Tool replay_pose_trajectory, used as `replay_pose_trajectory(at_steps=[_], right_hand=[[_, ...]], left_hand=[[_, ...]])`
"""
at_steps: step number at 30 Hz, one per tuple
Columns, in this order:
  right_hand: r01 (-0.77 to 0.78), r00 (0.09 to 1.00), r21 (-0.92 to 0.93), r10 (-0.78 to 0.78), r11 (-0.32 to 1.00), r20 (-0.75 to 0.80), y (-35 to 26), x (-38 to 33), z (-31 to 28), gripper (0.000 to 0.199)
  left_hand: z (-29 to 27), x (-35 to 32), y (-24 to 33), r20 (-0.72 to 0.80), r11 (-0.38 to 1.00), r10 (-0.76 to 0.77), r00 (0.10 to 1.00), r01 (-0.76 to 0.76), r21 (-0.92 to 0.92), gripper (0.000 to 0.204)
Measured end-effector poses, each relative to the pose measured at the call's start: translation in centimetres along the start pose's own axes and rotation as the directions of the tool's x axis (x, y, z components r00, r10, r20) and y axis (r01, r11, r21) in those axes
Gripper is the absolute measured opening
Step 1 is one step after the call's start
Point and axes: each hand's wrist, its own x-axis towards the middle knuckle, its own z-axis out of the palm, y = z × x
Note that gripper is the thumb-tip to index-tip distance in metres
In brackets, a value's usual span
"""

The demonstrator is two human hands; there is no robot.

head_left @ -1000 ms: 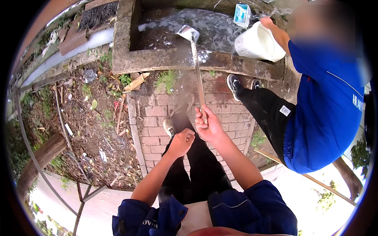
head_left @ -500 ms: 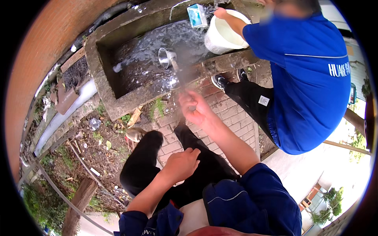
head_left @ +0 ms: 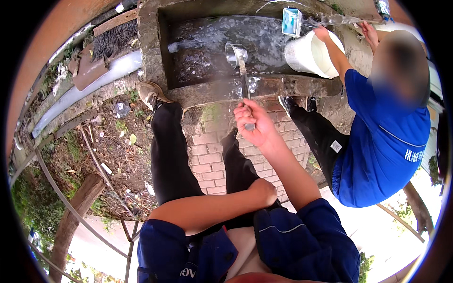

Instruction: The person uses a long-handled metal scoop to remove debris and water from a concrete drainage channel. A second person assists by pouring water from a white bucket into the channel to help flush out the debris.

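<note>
2 hands of the person are in view, both on the near side of the trough (head_left: 309,87). The right hand (head_left: 255,123) is just before the near wall of the trough, and its fingers are clamped around the handle of a ladle (head_left: 243,75). The lower end of this handle comes out a little under the fist. The ladle reaches over the near wall, and its pale, round cup (head_left: 232,55) is within the outline of the trough, around the middle of its length. I cannot tell whether the cup touches the wet bottom.

The left hand (head_left: 263,190) is farther from the trough, low over the person's legs, and the 2 hands are apart from each other. Its fingers are turned away, so I cannot tell if they are closed or hold something. The left shoe (head_left: 152,94) is at the near left corner of the trough.

At the right end of the trough there is 1 white bucket (head_left: 302,55), which leans with its mouth to the right. 1 blue and white box (head_left: 291,22) is at the far side of the trough, just beside the bucket. A co-worker (head_left: 382,146) in a blue shirt bends to the right of the trough, with 1 hand at the bucket's rim. Bricks (head_left: 210,165) cover the ground before the trough.
</note>
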Motion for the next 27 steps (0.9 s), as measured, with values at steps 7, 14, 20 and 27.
replay_pose_trajectory(at_steps=[7, 14, 20, 27], right_hand=[[-0.034, 0.987, -0.138, 0.011, 0.99, -0.161, 7.7, 3.8, 1.3, 0.019], [-0.063, 0.968, -0.207, 0.009, 0.976, -0.251, 11.7, 4.7, 2.7, 0.02], [0.043, 0.948, -0.281, -0.128, 0.959, -0.291, 11.5, 3.4, 2.0, 0.019], [0.033, 0.951, -0.328, -0.13, 0.944, -0.279, 8.7, 0.8, -2.1, 0.02]], left_hand=[[-1.8, -0.3, 3.0, 0.182, 0.974, -0.17, 0.969, 0.193, -0.119, 0.037], [9.4, 5.4, 0.9, 0.183, 0.992, -0.079, 0.98, 0.096, -0.083, 0.04], [8.8, 5.1, 1.5, 0.37, 0.991, -0.082, 0.926, 0.114, -0.065, 0.037], [11.2, 6.2, 1.4, 0.533, 0.992, -0.096, 0.841, 0.126, -0.019, 0.034]])
